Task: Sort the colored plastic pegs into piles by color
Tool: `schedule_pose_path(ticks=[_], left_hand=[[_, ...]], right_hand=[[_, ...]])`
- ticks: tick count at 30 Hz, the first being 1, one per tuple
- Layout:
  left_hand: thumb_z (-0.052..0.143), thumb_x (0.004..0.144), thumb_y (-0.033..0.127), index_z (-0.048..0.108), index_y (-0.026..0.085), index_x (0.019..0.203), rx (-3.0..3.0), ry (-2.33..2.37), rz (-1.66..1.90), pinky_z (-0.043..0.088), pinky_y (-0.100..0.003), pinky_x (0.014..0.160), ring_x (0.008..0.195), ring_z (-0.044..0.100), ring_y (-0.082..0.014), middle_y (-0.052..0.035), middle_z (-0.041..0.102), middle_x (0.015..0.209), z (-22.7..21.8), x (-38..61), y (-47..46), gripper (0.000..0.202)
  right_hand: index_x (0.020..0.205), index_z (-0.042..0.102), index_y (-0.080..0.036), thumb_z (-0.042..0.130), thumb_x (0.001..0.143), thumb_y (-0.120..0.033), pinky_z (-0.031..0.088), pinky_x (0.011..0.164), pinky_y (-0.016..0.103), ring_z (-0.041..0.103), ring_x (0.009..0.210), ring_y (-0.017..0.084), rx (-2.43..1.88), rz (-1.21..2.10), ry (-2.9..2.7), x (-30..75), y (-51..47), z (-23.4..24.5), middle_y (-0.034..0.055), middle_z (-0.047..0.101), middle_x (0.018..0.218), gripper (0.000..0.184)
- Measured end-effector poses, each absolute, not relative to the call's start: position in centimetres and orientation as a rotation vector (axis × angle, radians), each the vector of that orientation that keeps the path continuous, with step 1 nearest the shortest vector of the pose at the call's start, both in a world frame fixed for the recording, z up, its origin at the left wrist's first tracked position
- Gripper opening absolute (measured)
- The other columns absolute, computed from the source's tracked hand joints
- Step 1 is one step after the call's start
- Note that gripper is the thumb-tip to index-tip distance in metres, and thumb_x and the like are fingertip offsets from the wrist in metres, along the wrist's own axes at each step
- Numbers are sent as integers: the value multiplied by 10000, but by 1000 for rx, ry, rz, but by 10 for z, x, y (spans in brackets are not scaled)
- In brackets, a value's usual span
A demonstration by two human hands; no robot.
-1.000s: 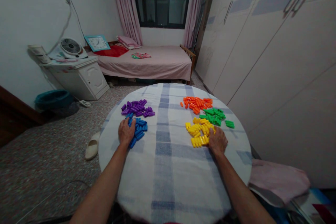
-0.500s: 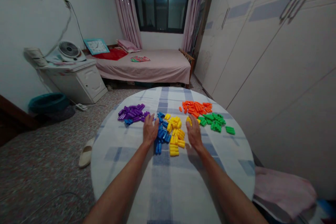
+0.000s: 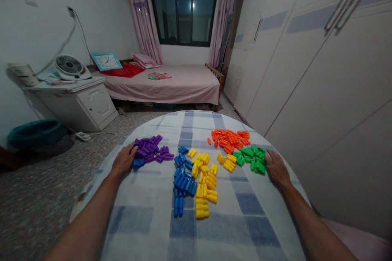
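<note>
My left hand (image 3: 125, 159) lies at the outer left side of a pile of small purple plastic pieces (image 3: 148, 149), its fingertips touching the pile's edge. Just below those fingertips sits a small blue cluster (image 3: 139, 163). On the other side, my right hand (image 3: 277, 167) rests against the outer edge of the green pieces (image 3: 252, 157), fingers stretched out. Between the hands lie a larger group of blue pieces (image 3: 184, 181) and a long yellow group (image 3: 206, 181). A smaller yellow cluster (image 3: 227, 162) touches the green ones. Orange pieces (image 3: 229, 139) are heaped behind.
Everything lies on a round table with a blue-and-white checked cloth (image 3: 217, 234). Beyond it stands a bed (image 3: 183, 83). A white cabinet (image 3: 94, 104) with a fan (image 3: 70, 66) is at the left, near a teal bin (image 3: 35, 132). Wardrobe doors (image 3: 321, 102) line the right.
Both hands have moved apart from beside the blue and yellow pieces to the outer sides of the purple and green piles. The green pieces now lie closer together. The view has tilted slightly upward.
</note>
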State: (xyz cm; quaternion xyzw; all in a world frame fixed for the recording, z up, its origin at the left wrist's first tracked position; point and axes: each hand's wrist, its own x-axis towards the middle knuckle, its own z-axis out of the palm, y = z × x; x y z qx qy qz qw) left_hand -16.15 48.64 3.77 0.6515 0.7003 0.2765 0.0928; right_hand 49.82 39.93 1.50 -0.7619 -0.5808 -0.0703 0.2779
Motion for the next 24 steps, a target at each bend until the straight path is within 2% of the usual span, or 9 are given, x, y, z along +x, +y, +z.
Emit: schedule_pose_path(ticks=[3, 7, 10, 13, 19, 22, 24], left_hand=[[314, 874, 509, 458, 113, 1371, 1862, 1950, 940, 289, -426, 1151, 1329, 421, -242, -117, 475, 1412, 44, -140, 486, 652], [369, 851, 558, 512, 165, 1335, 1817, 1789, 1072, 338, -427, 1127, 1273, 479, -244, -91, 535, 1349, 49, -104, 476, 640], [406, 845, 543, 568, 148, 1269, 1883, 1665, 1158, 346, -429, 1123, 1239, 499, -244, -113, 561, 1287, 45, -69, 466, 601], [432, 867, 493, 534, 156, 1304, 1931, 1563, 1200, 334, -433, 1132, 1269, 467, -239, -126, 529, 1315, 41, -29, 452, 561], [393, 919, 467, 543, 226, 1310, 2219, 1367, 1006, 318, -457, 1139, 1327, 411, -237, -72, 493, 1394, 57, 17, 432, 482], [348, 937, 461, 587, 243, 1254, 2291, 1522, 1145, 334, -445, 1126, 1290, 447, -223, -56, 521, 1362, 70, -3, 453, 453], [309, 940, 459, 601, 197, 1226, 2229, 1715, 1287, 350, -439, 1113, 1284, 450, -233, -85, 512, 1360, 73, -31, 480, 486]], right_hand=[[1263, 569, -185, 297, 887, -495, 339, 1098, 427, 464, 1262, 235, -1942, 54, -1556, 468, 413, 21, 95, 528, 1343, 558], [1201, 614, -184, 336, 877, -537, 353, 1078, 442, 497, 1214, 247, -1839, 133, -1552, 416, 415, 27, 102, 548, 1303, 554], [1175, 621, -181, 371, 875, -532, 368, 1051, 470, 508, 1181, 259, -1772, 133, -1524, 371, 410, 25, 117, 568, 1256, 525], [1179, 605, -165, 390, 891, -515, 369, 1047, 481, 501, 1176, 259, -1625, 172, -1545, 319, 401, 22, 130, 576, 1228, 502], [1326, 513, -202, 389, 942, -457, 341, 1093, 445, 428, 1285, 226, -1363, 357, -1828, 258, 390, 40, 91, 485, 1381, 476], [1283, 558, -221, 379, 951, -418, 348, 1086, 426, 456, 1258, 211, -1319, 179, -1891, 295, 412, 60, 74, 525, 1340, 426], [1217, 601, -201, 339, 950, -403, 338, 1087, 459, 464, 1242, 228, -1409, -25, -1762, 343, 439, 68, 96, 544, 1311, 425]])
